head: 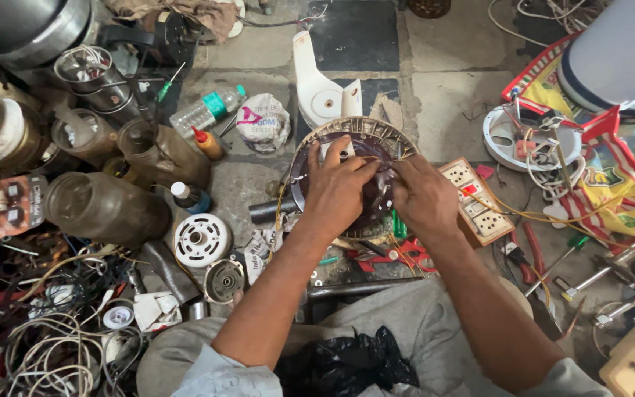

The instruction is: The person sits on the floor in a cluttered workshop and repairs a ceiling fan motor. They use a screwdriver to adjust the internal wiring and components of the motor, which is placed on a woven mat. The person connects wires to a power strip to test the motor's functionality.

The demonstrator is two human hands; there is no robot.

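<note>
Both hands working on the fan motor stator (358,158), lying on floor just left of the switchboard (477,200). Left hand (338,187) is pressing flat, fingers spread, gripping nothing; right hand (424,197) is pinching at the windings, grip contents hidden. Looks mid-winding work; next move needs fine fingertip control.

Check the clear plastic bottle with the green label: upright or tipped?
Tipped. The plastic bottle lies on its side on the floor, cap pointing up-right.

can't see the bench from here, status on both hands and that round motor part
Left hand flat on the round wound stator, fingers spread. Right hand pinching at its centre. Switch board touching right hand's side; nothing blocking.
</note>
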